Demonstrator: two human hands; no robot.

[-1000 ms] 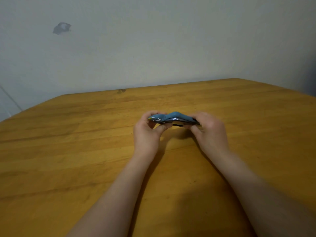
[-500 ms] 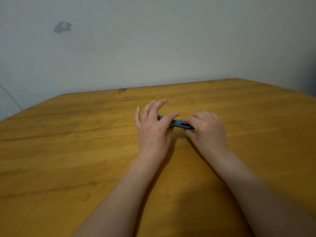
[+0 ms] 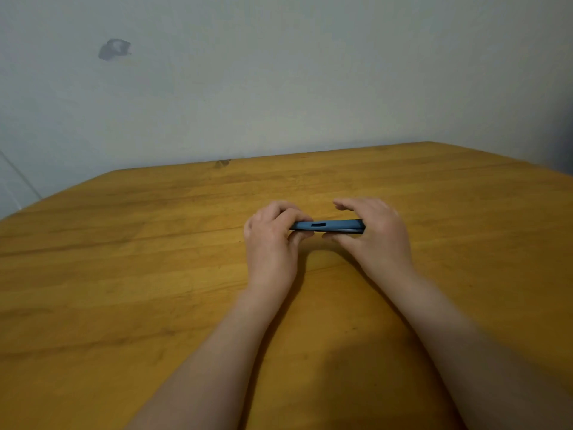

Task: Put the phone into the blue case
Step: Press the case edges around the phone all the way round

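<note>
The blue case is held flat and edge-on a little above the wooden table, with a dark slot showing in its near edge. A thin dark strip along its lower right edge may be the phone; I cannot tell how it sits in the case. My left hand pinches the case's left end, fingers on top and thumb below. On the right end, my right hand has its thumb under the case and its fingers arched above it.
The wooden table's far edge meets a pale wall with a grey mark. A small dark knot sits at that edge. Both forearms reach in from the bottom of the view.
The case was bent upward between both hands a second ago and now lies flat and straight. My left hand's fingers spread open over it, then closed on its left end. My right fingers lifted.
</note>
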